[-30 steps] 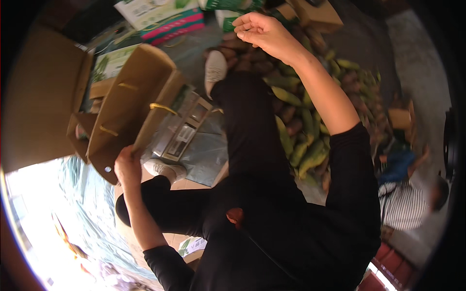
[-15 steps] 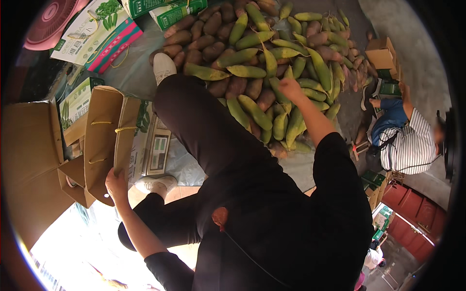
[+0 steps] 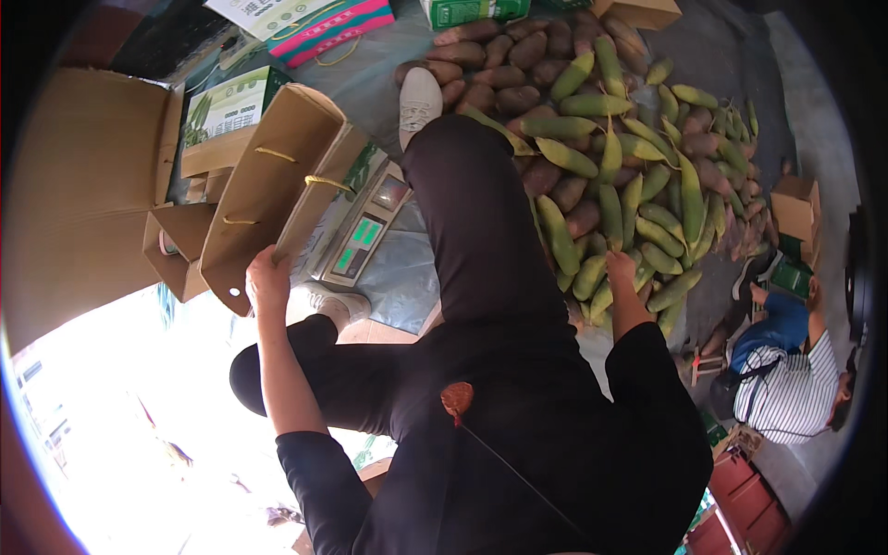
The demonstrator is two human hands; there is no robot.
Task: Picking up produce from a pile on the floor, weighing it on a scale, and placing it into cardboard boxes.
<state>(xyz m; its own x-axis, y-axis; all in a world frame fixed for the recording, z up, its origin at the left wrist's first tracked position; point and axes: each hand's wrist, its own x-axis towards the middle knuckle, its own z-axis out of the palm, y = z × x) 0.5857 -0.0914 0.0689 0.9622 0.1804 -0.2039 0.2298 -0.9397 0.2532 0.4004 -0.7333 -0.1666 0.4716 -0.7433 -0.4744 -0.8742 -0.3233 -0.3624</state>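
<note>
My left hand (image 3: 268, 279) is closed on the lower edge of an open cardboard carton (image 3: 248, 199) with yellow cord handles, which stands tilted at the left. Under and beside the carton lies a scale (image 3: 348, 265) with a lit green display. My right hand (image 3: 622, 268) is down at the near edge of a large pile of green radishes (image 3: 558, 234). Its fingers are curled among them; whatever they hold is hidden. Brownish-red roots (image 3: 518, 98) lie mixed with the radishes, mostly on the far left side of the pile.
A large brown box (image 3: 83, 185) and a smaller printed box (image 3: 225, 116) stand at the left. Gift bags (image 3: 338, 28) lie at the back. My white shoes (image 3: 421, 97) are close to the pile and scale. Another person in a striped top (image 3: 782, 393) sits at the right.
My view has swung left, so the pile appears further right. My right hand has come nearer to me across the pile. My left hand stays on the carton; the scale's display is brighter.
</note>
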